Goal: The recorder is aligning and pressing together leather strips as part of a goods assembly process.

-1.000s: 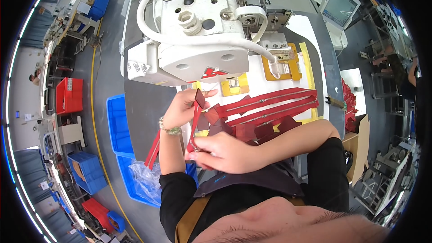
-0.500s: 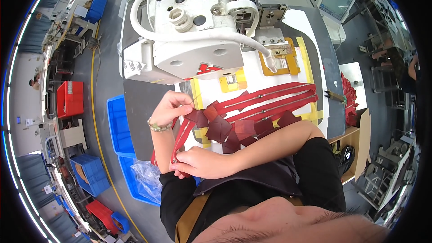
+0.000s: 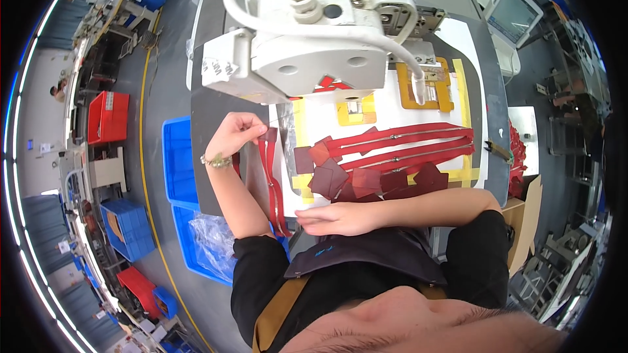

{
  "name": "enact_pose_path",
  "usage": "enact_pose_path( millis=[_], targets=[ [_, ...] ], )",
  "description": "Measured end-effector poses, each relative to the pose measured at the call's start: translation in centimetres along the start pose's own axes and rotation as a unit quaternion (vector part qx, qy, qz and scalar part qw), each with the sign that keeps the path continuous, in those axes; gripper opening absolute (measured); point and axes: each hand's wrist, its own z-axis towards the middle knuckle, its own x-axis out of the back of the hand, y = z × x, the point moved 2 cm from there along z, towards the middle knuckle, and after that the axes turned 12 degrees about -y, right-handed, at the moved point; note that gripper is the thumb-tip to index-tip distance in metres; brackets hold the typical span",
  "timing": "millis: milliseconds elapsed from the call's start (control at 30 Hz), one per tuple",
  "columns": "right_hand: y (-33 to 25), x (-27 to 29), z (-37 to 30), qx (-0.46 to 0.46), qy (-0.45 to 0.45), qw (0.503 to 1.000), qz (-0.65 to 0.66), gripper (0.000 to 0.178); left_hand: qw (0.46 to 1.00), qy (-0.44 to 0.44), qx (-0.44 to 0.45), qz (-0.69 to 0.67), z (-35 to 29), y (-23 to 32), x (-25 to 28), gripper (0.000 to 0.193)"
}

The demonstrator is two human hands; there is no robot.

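1. Currently, head view: left hand [image 3: 237, 136] at nine o'clock, fingertips pinched on zipper [image 3: 275, 197] at eight.
2. Right hand [image 3: 337, 218], half past five: fingers loosely extended, no hold visible.
3. Machine [image 3: 307, 52], twelve: red logo [image 3: 331, 83]. Apron [image 3: 366, 263], six: blue mark [image 3: 324, 250], unreadable.

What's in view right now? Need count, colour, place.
Table: one, dark grey, centre
Sewing machine: one, white, upper centre
White sheet: one, on table
Amber frame: one, right of machine head
Zip strips: several, red, on sheet
Patches: overlapping, uncountable, maroon, below strips
Hanging zip strip: one, red, sheet's left side
Near bins: two, blue, left of table
Plastic bag: one, clear, lower near bin
Far bins: several, red and blue, far left
Monitor: one, white-framed, upper right
Cardboard box: one, brown, right
Left hand: one, bare, fingers pinching hanging strip's top
Right hand: one, bare, near strip's lower end
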Motion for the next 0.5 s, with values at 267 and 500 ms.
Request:
enact_pose_path(
  millis=[267,500],
  targets=[
    [-1.8,1.3,-8.9,0.076,0.313,0.783,-0.532,0.026,0.969,0.092,0.111,0.199,0.4,0.1,-0.8,0.019],
    [1.8,0.5,-13.0,0.046,0.439,0.709,-0.55,0.024,0.921,0.115,-0.046,0.369,1.5,5.1,-5.6,0.025]
  ],
)
